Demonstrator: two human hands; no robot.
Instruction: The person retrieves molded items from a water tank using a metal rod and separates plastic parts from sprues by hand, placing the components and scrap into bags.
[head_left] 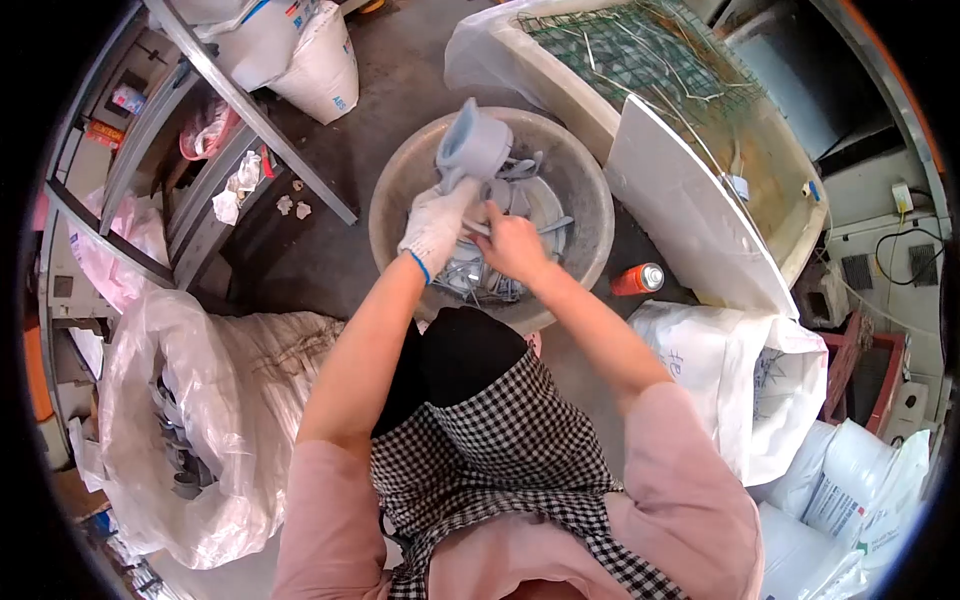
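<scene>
My left hand (438,222), in a white knit glove with a blue cuff, grips a light grey plastic part (474,145) shaped like a cup with a flared lip. The part is held up over a wide grey basin (400,170). My right hand (514,246) is bare and close beside the glove, its fingers curled; what they hold, if anything, I cannot make out. Below both hands, several grey plastic pieces and thin strips (465,278) lie in the basin.
A clear plastic bag (225,400) of grey parts stands at left, a white sack (700,370) at right. An orange spray can (637,279) is near the basin. A white panel (680,200) leans against a large tub (560,90). A metal frame (250,110) stands at upper left.
</scene>
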